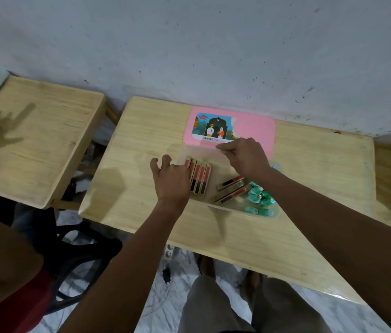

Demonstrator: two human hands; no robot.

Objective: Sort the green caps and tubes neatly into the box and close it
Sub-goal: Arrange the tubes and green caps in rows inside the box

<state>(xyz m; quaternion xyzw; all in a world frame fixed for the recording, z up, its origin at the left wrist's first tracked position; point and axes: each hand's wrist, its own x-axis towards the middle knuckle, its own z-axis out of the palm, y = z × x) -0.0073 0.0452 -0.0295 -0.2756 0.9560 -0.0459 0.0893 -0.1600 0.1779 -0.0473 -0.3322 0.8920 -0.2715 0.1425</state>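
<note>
Two loose tubes (231,189) lie slantwise just below the empty, half-curled right hand (244,157), nearer than the open left hand (171,179).

A box (213,207) sits on the table (309,169), its lid (254,127) lying flat just beyond it, toward the wall. Inside, five tubes (200,175) stand side by side at the left; further tubes (231,188) lie slanted mid-box; caps (260,198) cluster at the right end. A second table (35,140) stands to the left.

Head-worn camera looks steeply down onto the table (127,188), close above.
</note>
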